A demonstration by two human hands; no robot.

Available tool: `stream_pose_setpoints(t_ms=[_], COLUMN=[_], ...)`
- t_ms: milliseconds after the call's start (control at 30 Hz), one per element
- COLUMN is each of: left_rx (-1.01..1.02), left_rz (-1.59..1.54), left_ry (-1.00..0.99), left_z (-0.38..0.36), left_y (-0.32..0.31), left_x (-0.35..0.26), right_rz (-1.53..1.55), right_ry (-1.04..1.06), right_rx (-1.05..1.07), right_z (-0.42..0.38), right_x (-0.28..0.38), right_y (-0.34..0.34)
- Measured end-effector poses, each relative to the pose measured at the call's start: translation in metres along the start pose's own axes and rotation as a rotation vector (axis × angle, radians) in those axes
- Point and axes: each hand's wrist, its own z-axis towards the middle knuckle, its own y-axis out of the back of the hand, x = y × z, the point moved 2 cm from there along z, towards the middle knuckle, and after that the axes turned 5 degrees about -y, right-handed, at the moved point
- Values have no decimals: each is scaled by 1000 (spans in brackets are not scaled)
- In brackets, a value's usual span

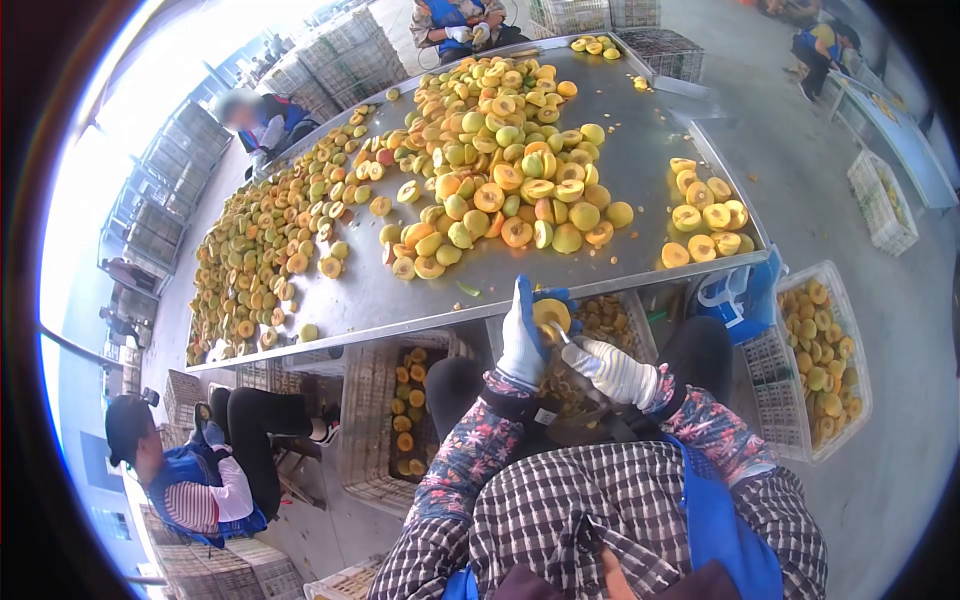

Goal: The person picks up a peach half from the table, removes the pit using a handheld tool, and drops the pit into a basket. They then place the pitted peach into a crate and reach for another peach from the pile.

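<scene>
My left hand (524, 335), in a white glove with blue fingers, holds a halved yellow fruit (551, 314) with its cut face showing. My right hand (604, 368), in a white striped glove, is closed on a small metal tool (562, 334) whose tip is near the fruit's lower edge. Both hands are just off the near edge of the metal table (350, 312), above a crate (625, 325) of fruit pieces between my knees. A large heap of halved fruit (515, 165) lies on the table.
More halves (708, 215) lie at the table's right end. A fruit-filled crate (815, 365) and a blue container (735, 300) are at my right. Another crate (380, 410) stands left of my legs. Co-workers sit at the left (205, 485), far left corner (268, 125) and far side (462, 22).
</scene>
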Motion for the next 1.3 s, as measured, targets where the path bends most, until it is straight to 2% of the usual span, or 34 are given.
stream_pose_setpoints(t_ms=[33, 67, 100, 167, 200, 233, 300, 333, 367, 400, 433, 467, 500, 533, 567, 700, 767, 800, 833, 900, 933, 967, 1033, 1067, 1100, 1167, 1200, 1300], left_rx=[0, 4, 7, 6, 2, -2, 9, 12, 52, 93, 235, 47, -41, 9, -10, 10, -26, -8, 48, 280, 164, 171, 57, 23, 28, 0, -2, 34], left_rz=[0, -34, -68, -92, -112, -115, -81, -83, -119, -156, -211, -154, -198, -218, -175, -53, -183, -184, -31, -92, -133, -143, -115, -95, -94, -14, -24, -17], left_ry=[-2, 4, 11, 1, -8, -10, -49, -51, -14, 11, 50, -31, -5, 49, -29, -62, -51, -65, -40, -95, -96, -111, -173, -174, -183, -127, -160, -190], left_z=[0, 1, 1, 8, 8, 8, 7, 10, 16, 24, 39, 23, 15, 30, 24, 34, 36, 45, 41, 36, 44, 49, 41, 36, 37, 37, 33, 27], left_y=[2, 3, 5, 14, 15, 16, 12, 13, 18, 26, 45, 22, 9, 27, 19, 32, 29, 39, 41, 35, 38, 40, 34, 31, 33, 35, 33, 30], left_x=[0, 0, 1, 1, -1, -2, -5, -1, 8, 18, 38, 24, 18, 36, 30, 46, 53, 66, 63, 50, 57, 66, 57, 52, 52, 56, 56, 52], right_rz=[-275, -427, -429, -884, -987, -989, -764, -852, -823, -856, -895, -933, -971, -988, -967, -999, -1009, -953, -968, -793, -835, -850, -845, -933, -936, -797, -800, -443], right_ry=[319, 355, 354, 69, 4, 4, 130, 282, 390, 393, 431, 362, 351, 433, 452, 503, 264, 244, 264, 355, 248, 259, 452, 359, 370, 200, 198, 233], right_rx=[-127, -154, -154, -97, -96, -91, -313, -425, -497, -509, -506, -502, -493, -516, -549, -484, -433, -409, -404, -436, -443, -440, -367, -392, -394, -313, -314, -198], right_z=[2, -1, -7, -18, -20, -19, -16, -8, -3, -4, 2, 10, 16, 22, 25, 30, 39, 46, 43, 39, 44, 45, 46, 40, 43, 48, 45, 40], right_x=[0, -6, -2, 10, 14, 16, 25, 26, 28, 39, 50, 50, 47, 40, 34, 26, 15, 6, 9, 17, 10, 1, 0, 4, 4, -5, -1, 12], right_y=[1, 7, 12, 20, 20, 20, 25, 24, 20, 14, 7, 3, 2, 1, 0, -1, 12, 21, 18, 13, 19, 23, 17, 13, 14, 19, 17, 10])
